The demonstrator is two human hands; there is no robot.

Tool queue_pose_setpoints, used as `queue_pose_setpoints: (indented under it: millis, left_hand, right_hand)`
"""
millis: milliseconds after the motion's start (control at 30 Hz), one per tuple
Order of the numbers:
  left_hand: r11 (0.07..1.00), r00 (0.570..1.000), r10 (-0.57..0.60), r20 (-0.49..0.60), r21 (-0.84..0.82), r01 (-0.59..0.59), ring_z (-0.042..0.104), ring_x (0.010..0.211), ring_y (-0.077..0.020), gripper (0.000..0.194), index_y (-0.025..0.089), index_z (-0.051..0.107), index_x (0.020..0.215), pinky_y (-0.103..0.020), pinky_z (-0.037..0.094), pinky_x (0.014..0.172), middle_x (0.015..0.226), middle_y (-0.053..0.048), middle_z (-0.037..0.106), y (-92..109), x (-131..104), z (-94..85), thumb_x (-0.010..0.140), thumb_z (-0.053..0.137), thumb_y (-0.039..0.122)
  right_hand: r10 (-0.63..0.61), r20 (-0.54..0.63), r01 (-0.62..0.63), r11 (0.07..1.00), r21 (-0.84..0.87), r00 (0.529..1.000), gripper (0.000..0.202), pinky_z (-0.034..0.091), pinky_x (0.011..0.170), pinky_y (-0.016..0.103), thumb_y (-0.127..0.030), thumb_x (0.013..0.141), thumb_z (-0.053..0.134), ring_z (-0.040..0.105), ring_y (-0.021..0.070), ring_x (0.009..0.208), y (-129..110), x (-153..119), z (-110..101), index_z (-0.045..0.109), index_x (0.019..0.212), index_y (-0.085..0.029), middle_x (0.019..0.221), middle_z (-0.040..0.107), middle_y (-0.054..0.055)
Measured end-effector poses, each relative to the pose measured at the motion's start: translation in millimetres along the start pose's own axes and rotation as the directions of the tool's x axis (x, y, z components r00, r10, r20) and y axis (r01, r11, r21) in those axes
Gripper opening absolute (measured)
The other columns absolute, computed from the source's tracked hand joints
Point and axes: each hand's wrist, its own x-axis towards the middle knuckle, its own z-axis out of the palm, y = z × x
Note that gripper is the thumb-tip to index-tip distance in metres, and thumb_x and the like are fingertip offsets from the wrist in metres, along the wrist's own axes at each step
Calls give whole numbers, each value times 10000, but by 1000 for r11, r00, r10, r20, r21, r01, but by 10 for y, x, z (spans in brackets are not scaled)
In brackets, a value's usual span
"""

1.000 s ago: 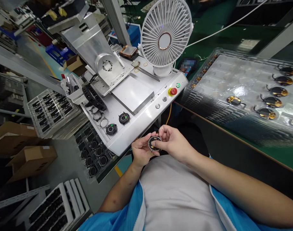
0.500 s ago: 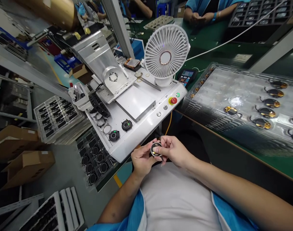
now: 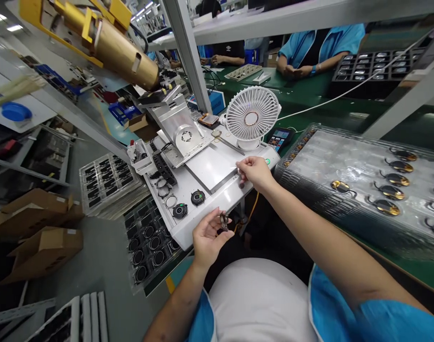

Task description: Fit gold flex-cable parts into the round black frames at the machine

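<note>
Held in the fingers of my left hand is a round watch case, tilted edge-on in front of the machine. My right hand is over the machine's front edge, thumb and forefinger pinched together. Whatever is between those fingertips is too small to make out. Two dark round watch parts with green marks, a nearer one and a farther one, lie on the white machine top. Beside them are several thin rings.
A white fan stands at the machine's back right. A stacked clear tray on the right carries gold-and-black round parts. Dark trays with round frames sit at lower left. A gold cylinder hangs overhead. Another person's hands are across the bench.
My right hand has left the watch case and moved forward to the machine's front edge. My left hand keeps the case, now turned edge-on. The view has tilted up.
</note>
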Motion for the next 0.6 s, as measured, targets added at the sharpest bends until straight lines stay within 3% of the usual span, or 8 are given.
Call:
queue_pose_setpoints:
  millis: [67,167,233,333,433,600]
  left_hand:
    - [995,998,49,-39,90,-45,800,964,-256,653,217,740,1228,-352,672,856,1116,-117,815,3,-21,4,616,955,142]
    - [971,994,89,-55,227,-74,793,1007,-271,697,178,702,1287,-364,669,889,1160,-150,801,-14,-59,19,633,940,154]
    - [953,995,85,-42,295,-69,789,1027,-282,731,167,659,1345,-383,671,902,1206,-169,783,-27,-80,37,664,925,175]
    - [937,995,97,-2,338,-91,780,1066,-288,744,178,625,1385,-386,671,916,1243,-169,768,-27,-92,75,697,909,177]
    - [922,991,131,28,365,-132,777,1076,-287,694,187,631,1378,-365,680,889,1246,-158,768,1,-84,113,731,881,161]
    - [894,986,161,32,420,-160,788,1043,-291,651,190,660,1343,-363,694,850,1211,-146,784,53,-71,136,729,874,152]
  right_hand:
    - [-39,30,39,999,11,999,419,484,354,212,-365,754,893,464,85,363,-6,-142,-27,513,683,-203,501,537,-58]
    - [-73,182,71,997,18,981,447,486,369,217,-454,688,920,483,95,372,83,-565,-87,561,685,-189,491,552,-48]
    - [-32,285,37,999,-14,958,458,462,348,225,-506,672,916,498,113,356,173,-873,-128,591,695,-184,477,562,-37]
    - [42,330,-15,996,-86,943,442,433,335,224,-530,700,889,521,128,354,301,-1208,-163,620,707,-179,500,608,-9]
    - [31,314,6,993,-117,949,413,432,352,219,-529,743,852,536,125,375,383,-1334,-161,635,715,-179,546,648,10]
    - [13,296,35,987,-157,955,425,437,361,229,-570,764,822,556,138,395,421,-1324,-140,643,721,-187,567,658,16]
